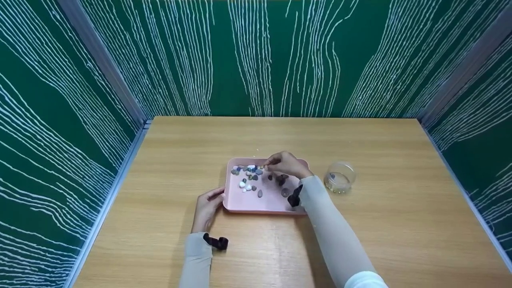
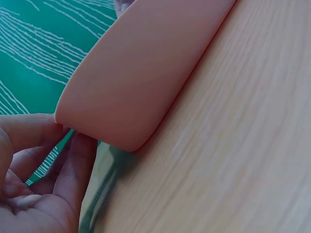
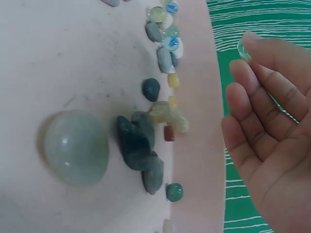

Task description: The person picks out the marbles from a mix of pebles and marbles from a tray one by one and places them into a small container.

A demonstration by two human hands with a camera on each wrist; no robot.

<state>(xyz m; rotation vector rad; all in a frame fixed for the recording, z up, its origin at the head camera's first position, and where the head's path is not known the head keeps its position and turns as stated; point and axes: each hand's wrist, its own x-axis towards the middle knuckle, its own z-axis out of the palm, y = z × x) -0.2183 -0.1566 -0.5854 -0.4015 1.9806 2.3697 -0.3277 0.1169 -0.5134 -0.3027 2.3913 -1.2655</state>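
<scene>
A shallow pink tray (image 1: 274, 202) lies on the table, with pebbles and marbles scattered along its far side and left half. At its left edge, my left hand (image 1: 207, 209) grips the wall between thumb and fingers, close to a corner of the tray (image 2: 131, 73) in the left wrist view. My right hand (image 1: 286, 163) is over the tray's far rim. Between thumb and forefinger it pinches a small clear marble (image 3: 243, 50). Below it in the tray are dark pebbles (image 3: 133, 145), a large pale, rounded stone (image 3: 75, 148) and a green marble (image 3: 174, 192).
Right of the tray stands a clear round container (image 1: 340, 178) with a few small marbles at its bottom. The wooden table (image 1: 192, 148) meets green walls (image 1: 220, 60) with white lines at its back and sides. Tiny white bits (image 1: 257, 150) lie behind the tray.
</scene>
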